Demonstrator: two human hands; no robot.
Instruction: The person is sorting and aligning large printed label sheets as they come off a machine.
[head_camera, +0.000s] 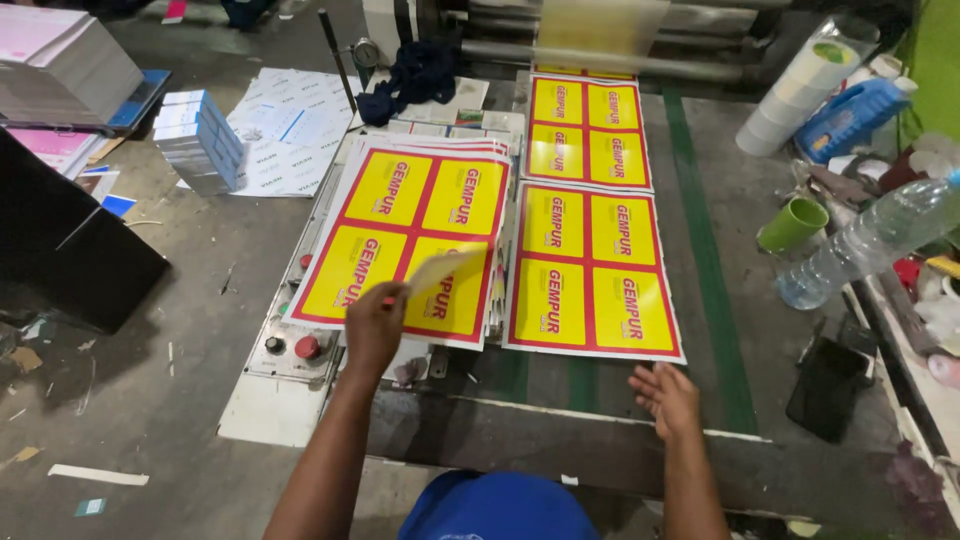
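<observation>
A stack of yellow-and-red printed sheets (410, 225) lies on the left of the machine bed. My left hand (374, 325) rests on its near edge and pinches a blurred, lifted corner of the top sheet (445, 268). To the right, a single printed sheet (592, 272) lies flat on the dark conveyor (700, 300). My right hand (666, 397) hovers just below that sheet's near edge, fingers spread, holding nothing. Another printed sheet (588, 130) lies farther back on the conveyor.
A control panel with a red button (307, 346) sits left of my left hand. On the right are a green cup (792, 223), a clear plastic bottle (870, 240), a roll of white tape (795, 85) and a blue jug (850, 115). Paper stacks (198, 140) stand on the floor at left.
</observation>
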